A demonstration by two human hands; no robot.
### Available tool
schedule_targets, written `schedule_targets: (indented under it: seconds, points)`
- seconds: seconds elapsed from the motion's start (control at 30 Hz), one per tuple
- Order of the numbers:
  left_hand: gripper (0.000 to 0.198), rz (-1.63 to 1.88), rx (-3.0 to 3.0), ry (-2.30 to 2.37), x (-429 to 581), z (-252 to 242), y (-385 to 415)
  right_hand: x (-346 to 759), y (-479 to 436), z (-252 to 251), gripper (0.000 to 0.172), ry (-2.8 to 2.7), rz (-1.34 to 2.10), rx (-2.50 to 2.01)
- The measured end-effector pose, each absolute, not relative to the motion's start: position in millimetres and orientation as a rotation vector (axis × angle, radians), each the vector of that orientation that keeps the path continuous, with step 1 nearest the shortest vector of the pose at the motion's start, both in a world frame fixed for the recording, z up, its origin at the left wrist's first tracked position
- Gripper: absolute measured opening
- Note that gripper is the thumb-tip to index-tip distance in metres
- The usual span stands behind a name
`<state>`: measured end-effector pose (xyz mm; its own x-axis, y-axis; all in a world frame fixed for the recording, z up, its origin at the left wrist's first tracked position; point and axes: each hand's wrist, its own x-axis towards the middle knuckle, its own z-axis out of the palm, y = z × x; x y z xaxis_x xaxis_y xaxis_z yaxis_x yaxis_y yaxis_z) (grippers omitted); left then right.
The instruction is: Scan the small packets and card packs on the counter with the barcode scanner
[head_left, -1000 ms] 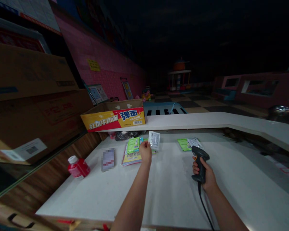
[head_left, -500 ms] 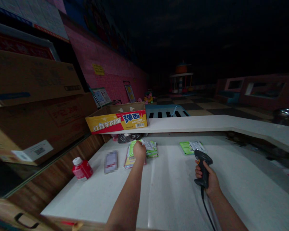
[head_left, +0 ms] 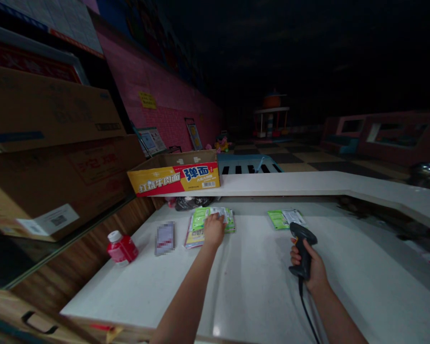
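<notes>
My right hand (head_left: 312, 263) is wrapped round the handle of a black barcode scanner (head_left: 303, 239), whose cord runs down toward me. Just beyond the scanner's head lies a green and silver packet (head_left: 280, 219) on the white counter. My left hand (head_left: 214, 229) rests on top of a pile of green packets (head_left: 199, 216), its fingers laid over them and slightly apart. Beneath the pile, a yellow and pink packet (head_left: 194, 239) sticks out toward me. Part of the pile is hidden under the left hand.
A red bottle with a white cap (head_left: 122, 248) and a blurred-out flat item (head_left: 165, 238) are on the counter's left. An open noodle carton (head_left: 175, 177) stands on the raised white ledge (head_left: 290, 184). Large cardboard boxes (head_left: 57, 162) are stacked at the left.
My left hand has moved slightly right across the green packets, and its fingers have loosened from a closed grip. My right hand keeps the scanner in nearly the same place.
</notes>
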<state>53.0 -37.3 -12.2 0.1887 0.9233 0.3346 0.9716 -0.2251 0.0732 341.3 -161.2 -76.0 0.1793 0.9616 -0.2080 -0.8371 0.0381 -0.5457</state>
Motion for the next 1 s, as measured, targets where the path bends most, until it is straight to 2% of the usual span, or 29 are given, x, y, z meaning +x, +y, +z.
schedule_targets:
  seconds: [0.23,0.43,0.6,0.73,0.9,1.0]
  points:
    - [0.03,-0.66,-2.206,-1.808,77,-6,-47,341,-160,-74,0.039,-0.263,1.37,-0.673]
    - [0.024,-0.965,-2.517,-1.632,139,-28,-45,341,-161,-72,0.05,-0.272,1.132,-0.919]
    - [0.017,-1.3,-2.753,-2.013,207,-61,-24,340,-161,-68,0.053,-0.245,1.066,-0.973]
    - [0.007,-1.44,-2.515,-2.393,250,-70,-10,337,-159,-68,0.051,-0.217,1.069,-0.965]
    - [0.026,-1.49,-2.275,-2.71,268,-73,6,335,-157,-69,0.051,-0.209,1.066,-0.981]
    - [0.034,-1.949,-2.281,-2.551,267,-79,15,333,-157,-68,0.048,-0.228,1.061,-0.995]
